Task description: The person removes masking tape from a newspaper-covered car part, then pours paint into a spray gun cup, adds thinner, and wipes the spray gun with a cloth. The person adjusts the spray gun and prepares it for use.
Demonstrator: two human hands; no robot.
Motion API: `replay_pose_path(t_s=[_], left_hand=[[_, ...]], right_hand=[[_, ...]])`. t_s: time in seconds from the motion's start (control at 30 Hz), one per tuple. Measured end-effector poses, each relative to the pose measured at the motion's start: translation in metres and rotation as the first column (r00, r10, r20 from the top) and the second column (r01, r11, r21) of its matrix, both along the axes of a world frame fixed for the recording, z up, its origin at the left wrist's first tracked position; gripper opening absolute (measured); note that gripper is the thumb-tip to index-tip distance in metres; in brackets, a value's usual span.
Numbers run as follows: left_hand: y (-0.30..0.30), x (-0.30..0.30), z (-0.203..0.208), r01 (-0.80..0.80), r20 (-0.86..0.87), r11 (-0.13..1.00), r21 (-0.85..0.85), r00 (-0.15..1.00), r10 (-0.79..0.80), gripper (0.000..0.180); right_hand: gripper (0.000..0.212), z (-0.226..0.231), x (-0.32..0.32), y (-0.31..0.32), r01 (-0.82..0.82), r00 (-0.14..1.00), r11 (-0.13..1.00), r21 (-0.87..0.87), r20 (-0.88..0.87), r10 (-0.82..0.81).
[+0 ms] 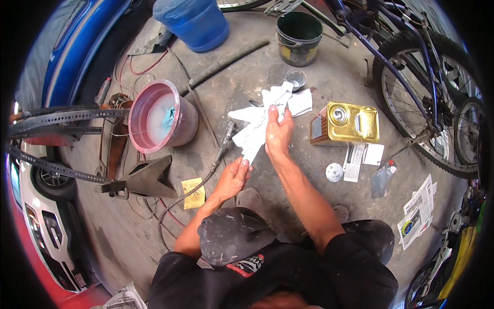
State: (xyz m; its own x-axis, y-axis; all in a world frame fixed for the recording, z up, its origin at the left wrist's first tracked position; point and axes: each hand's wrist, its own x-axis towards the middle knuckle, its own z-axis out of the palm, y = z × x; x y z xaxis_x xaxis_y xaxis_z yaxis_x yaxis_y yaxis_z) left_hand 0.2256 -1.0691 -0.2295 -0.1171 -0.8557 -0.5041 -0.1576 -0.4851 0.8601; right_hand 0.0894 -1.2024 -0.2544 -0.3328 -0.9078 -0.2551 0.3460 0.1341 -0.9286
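A crumpled white cloth (265, 118) is stretched between my hands above the concrete floor. My left hand (234, 177) pinches its lower, narrow end. Higher up and a little to the right, my right hand (279, 131) is closed round its middle, thumb on top. Loose folds of it spread out beyond the right hand. Just past the cloth stands a small clear cup (296, 78), partly covered by white folds. To the right is a gold rectangular metal can (352, 122) with a round cap.
A pink bucket (138, 123) of cloudy liquid holds a bluish cloth. An air hose (206, 177) with a metal fitting runs on the left, near a yellow paper (193, 193). A blue bucket (198, 26), a dark bucket (298, 44) and a bicycle (417, 87) stand further out.
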Motion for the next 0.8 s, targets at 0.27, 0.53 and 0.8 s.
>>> replay_pose_path(t_s=[0.27, 0.53, 0.8], left_hand=[[0.032, 0.044, 0.025, 0.133, 0.031, 0.985, 0.109, 0.990, -0.137, 0.037], [0.010, 0.059, 0.021, -0.283, -0.161, 0.958, 0.050, 0.944, 0.287, 0.032], [0.009, 0.001, 0.005, -0.056, -0.029, 0.998, -0.041, 0.998, 0.055, 0.033]], right_hand=[[0.023, 0.012, -0.075, -0.062, 0.255, 0.949, 0.962, -0.097, 0.218, -0.229], [0.042, 0.050, -0.040, -0.025, -0.044, 0.974, 0.973, -0.229, -0.227, -0.009], [0.027, 0.038, 0.001, -0.009, -0.235, 0.972, 0.971, 0.036, -0.001, 0.235]])
